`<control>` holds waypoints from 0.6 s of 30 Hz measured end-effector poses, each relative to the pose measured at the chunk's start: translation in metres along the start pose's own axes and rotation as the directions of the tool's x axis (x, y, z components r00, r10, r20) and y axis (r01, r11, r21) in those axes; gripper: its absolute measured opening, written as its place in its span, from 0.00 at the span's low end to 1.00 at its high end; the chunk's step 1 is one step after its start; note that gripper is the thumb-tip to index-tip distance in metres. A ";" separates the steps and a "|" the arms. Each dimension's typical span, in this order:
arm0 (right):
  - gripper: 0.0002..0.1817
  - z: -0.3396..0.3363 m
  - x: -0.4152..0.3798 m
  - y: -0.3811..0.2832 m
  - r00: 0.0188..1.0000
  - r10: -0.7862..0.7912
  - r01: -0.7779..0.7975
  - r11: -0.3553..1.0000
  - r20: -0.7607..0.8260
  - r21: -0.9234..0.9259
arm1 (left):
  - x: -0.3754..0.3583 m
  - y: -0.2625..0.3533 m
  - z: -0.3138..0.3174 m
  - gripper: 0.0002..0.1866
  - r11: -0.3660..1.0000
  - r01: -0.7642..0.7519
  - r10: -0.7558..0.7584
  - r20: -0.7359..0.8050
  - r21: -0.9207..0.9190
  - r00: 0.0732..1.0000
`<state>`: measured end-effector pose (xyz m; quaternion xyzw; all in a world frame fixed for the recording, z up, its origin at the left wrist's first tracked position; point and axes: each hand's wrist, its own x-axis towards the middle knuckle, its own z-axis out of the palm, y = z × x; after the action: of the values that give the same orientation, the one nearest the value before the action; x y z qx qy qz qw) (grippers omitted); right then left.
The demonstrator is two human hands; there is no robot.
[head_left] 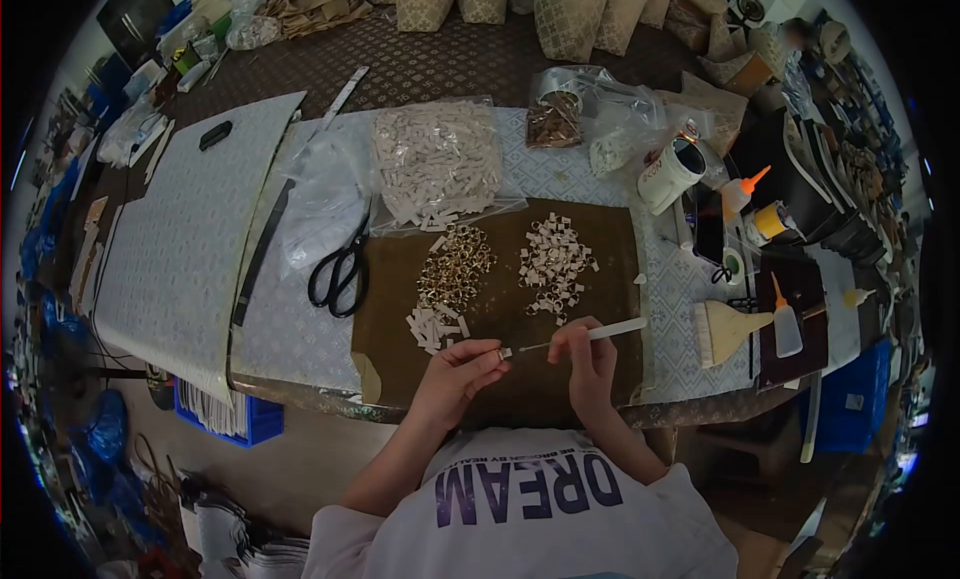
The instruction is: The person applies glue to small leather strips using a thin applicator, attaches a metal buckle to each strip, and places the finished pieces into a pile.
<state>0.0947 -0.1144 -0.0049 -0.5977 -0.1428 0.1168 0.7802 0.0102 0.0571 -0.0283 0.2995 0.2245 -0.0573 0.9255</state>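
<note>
My left hand (458, 381) is closed in a pinch on a small pale tab (504, 354) at its fingertips. In my right hand (588, 364) is a thin-tipped tool with a white handle (620, 329), its tip pointing left toward the tab. Both hands are over the front of a brown mat (500, 379). Beyond my left hand lie loose pale strips (436, 329) and a heap of gold-coloured metal rings (456, 267). Beyond the right one, a pile of small pale looped tabs (556, 263) is spread on the mat.
A clear bag of pale strips (437, 159) lies behind the mat. Black-handled scissors (338, 279) are at the left. On the right are a white tub (670, 174), a wide brush (730, 332), a glue bottle (787, 329) and a phone (708, 227).
</note>
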 end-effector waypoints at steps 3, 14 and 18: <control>0.14 -0.003 0.001 -0.005 0.999 0.026 -0.018 0.986 -0.044 0.165 | 0.001 -0.001 -0.001 0.10 1.000 -0.005 0.005 0.010 -0.019 1.000; 0.14 0.000 -0.007 0.004 0.999 0.015 -0.005 0.980 -0.051 0.197 | 0.001 -0.002 0.001 0.08 1.000 -0.004 0.004 0.042 -0.017 0.999; 0.10 0.002 -0.009 0.004 1.000 0.006 -0.003 0.995 -0.026 0.096 | 0.001 -0.003 0.001 0.08 1.000 0.002 -0.001 0.058 -0.019 0.998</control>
<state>0.0853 -0.1148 -0.0089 -0.5613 -0.1254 0.1175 0.8096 0.0107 0.0542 -0.0299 0.2886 0.1986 -0.0645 0.9344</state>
